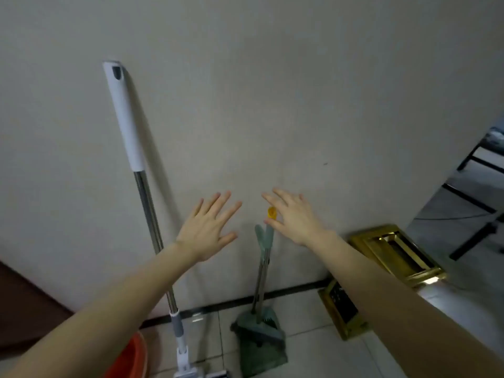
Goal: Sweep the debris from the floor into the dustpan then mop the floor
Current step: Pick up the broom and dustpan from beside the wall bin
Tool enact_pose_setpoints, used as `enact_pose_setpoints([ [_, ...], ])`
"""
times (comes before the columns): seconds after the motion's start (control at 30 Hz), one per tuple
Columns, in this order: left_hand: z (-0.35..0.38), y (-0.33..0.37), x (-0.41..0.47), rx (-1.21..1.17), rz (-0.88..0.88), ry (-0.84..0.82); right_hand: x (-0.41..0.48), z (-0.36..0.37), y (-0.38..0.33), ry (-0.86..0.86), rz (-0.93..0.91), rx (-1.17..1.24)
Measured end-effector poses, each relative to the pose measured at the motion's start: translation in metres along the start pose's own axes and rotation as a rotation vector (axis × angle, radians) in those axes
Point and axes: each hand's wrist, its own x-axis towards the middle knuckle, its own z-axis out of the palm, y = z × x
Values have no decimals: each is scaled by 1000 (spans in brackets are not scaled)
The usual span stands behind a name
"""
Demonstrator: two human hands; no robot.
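Both my hands are stretched out toward the wall and hold nothing. My left hand [208,227] is flat with the fingers spread. My right hand [293,216] is also spread, and its thumb is just beside the yellow cap [272,212] at the top of the broom handle [261,271].

The broom and the green dustpan [261,347] stand together upright against the wall, between my two arms. The dustpan sits on the tiled floor [313,312], and the green grips [264,236] of the two handles are side by side, just below my right thumb. The mop [124,115] leans on the wall to the left of them, with a white sleeve on top and a bare metal tube under it. An orange bucket [131,358] shows at the bottom edge.

I judge the broom set is light plastic on a thin stiff tube, so one hand is enough. I would take it at the green grip, because the tube below looks smooth and may slip. The two handles may be clipped together, so I should pull them apart gently. I see no debris on the floor here.
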Motion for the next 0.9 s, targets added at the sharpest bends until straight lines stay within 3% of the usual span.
enact_pose_setpoints([
  [0.43, 136, -2, 94, -243, 249, -245, 43, 87, 25, -34, 179, 132],
  [0.63, 178, 12, 123, -220, 465, -282, 21, 90, 22, 34, 257, 155],
  [0.9, 206, 83, 136, -178, 768, -360, -43, 65, 13, 105, 416, 205],
])
